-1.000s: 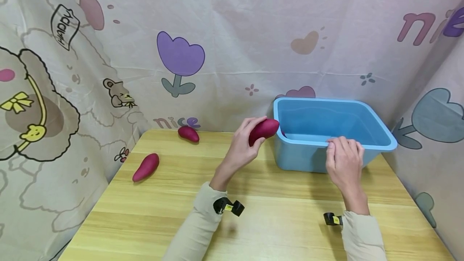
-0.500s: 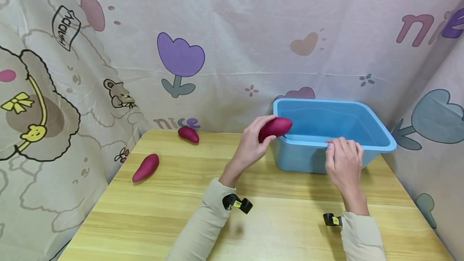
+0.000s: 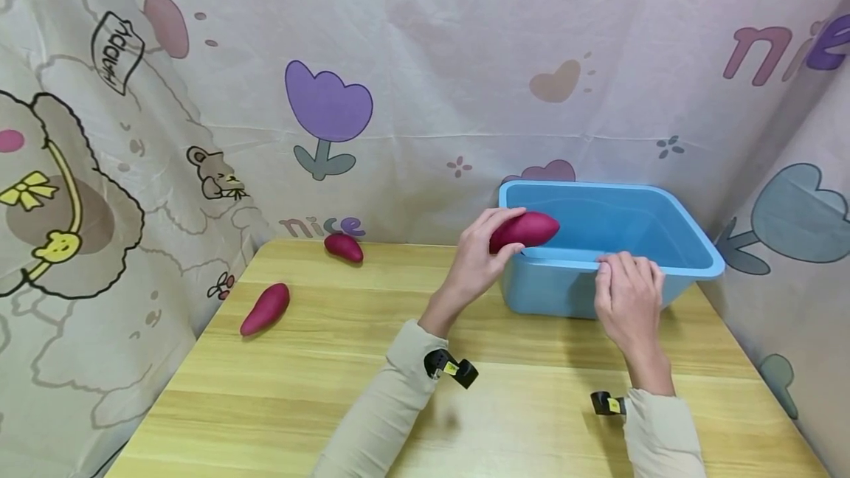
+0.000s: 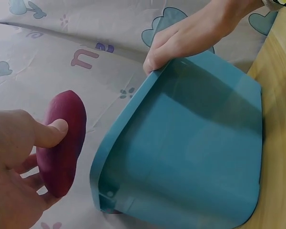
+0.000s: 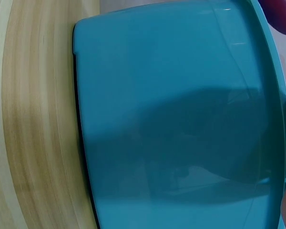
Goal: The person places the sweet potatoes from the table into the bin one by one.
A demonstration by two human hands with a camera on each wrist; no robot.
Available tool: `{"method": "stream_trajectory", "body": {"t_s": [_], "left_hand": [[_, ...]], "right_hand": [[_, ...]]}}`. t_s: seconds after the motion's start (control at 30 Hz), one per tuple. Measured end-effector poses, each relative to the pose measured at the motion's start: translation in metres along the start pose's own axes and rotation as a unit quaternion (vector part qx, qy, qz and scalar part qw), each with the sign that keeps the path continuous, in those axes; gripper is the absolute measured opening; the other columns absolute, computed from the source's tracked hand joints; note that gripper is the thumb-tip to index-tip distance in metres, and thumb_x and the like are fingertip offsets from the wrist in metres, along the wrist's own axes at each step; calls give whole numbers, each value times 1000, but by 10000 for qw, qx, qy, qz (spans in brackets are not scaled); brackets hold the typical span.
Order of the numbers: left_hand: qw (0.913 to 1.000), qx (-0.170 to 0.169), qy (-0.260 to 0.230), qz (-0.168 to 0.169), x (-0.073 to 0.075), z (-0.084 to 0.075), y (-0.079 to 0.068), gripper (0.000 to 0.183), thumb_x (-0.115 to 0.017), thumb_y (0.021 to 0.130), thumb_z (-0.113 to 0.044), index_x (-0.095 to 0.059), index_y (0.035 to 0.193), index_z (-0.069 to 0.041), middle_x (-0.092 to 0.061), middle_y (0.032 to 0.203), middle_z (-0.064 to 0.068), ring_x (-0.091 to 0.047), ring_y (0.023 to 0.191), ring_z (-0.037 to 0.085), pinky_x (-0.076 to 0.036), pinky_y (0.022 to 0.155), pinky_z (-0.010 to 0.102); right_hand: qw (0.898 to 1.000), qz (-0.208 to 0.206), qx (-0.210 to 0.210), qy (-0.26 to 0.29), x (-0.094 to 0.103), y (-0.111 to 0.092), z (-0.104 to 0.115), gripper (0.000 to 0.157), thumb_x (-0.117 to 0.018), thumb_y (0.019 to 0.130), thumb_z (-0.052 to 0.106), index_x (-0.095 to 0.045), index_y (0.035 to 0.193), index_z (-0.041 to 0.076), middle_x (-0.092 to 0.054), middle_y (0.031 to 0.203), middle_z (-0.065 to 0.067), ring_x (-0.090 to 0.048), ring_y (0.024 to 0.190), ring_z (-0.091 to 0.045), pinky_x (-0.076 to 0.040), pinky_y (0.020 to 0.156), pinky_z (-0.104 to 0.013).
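Note:
My left hand holds a purple-red sweet potato over the left end of a blue plastic bin. The left wrist view shows the thumb across the near side of this sweet potato and fingers behind it, apart from the bin wall. At the bin's front rim my right hand grips with its fingers curled over the edge. The right wrist view is mostly the bin's outer wall. Much of the bin's floor is hidden behind its front wall.
Two more sweet potatoes lie on the left of the wooden table: one at the back edge, another nearer me. Patterned cloth hangs behind the table and along both sides.
My left hand has carried the sweet potato to the right, from beside the bin's left rim to over the bin. My right hand keeps its place on the front rim.

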State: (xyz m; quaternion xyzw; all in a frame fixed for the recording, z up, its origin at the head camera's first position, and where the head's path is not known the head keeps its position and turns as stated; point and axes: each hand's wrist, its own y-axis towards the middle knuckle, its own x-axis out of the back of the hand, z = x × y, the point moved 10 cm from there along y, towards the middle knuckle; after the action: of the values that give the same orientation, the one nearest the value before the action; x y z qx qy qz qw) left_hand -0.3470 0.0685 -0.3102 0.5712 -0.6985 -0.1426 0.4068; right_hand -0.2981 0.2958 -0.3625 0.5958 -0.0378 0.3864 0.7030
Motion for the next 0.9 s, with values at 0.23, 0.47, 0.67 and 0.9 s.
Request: {"method": "stream_trajectory", "body": {"t_s": [0.23,0.47,0.67,0.9], "left_hand": [[10000,0,59,-19,-9,1,6,48,-80,90,-12,-67,137,-13,-61,131,9,-57,120,22,-52,95,25],[9999,-85,102,10,-19,-1,12,49,-83,87,-10,-68,133,-9,-65,130,8,-60,120,20,-49,98,23],[9994,-73,318,146,-30,-4,14,46,-82,87,-8,-69,132,-8,-65,131,8,-60,121,18,-47,99,19],[9985,101,371,384,-45,0,14,46,-78,90,-6,-68,135,-8,-63,135,7,-58,124,18,-48,97,17]], "right_hand": [[10000,1,-10,-11,0,0,0,35,-40,107,21,-65,98,-1,-63,95,-19,-50,95,-43,-29,98,-62],[10000,-6,-24,-27,0,1,0,34,-40,107,21,-65,98,-2,-64,96,-19,-51,96,-43,-30,99,-62],[10000,2,-32,-37,0,1,1,34,-40,106,20,-65,97,-2,-64,96,-19,-51,96,-43,-29,99,-62],[10000,6,-30,-45,0,1,1,35,-39,106,20,-65,97,-1,-64,96,-19,-50,97,-44,-30,99,-62]]}}
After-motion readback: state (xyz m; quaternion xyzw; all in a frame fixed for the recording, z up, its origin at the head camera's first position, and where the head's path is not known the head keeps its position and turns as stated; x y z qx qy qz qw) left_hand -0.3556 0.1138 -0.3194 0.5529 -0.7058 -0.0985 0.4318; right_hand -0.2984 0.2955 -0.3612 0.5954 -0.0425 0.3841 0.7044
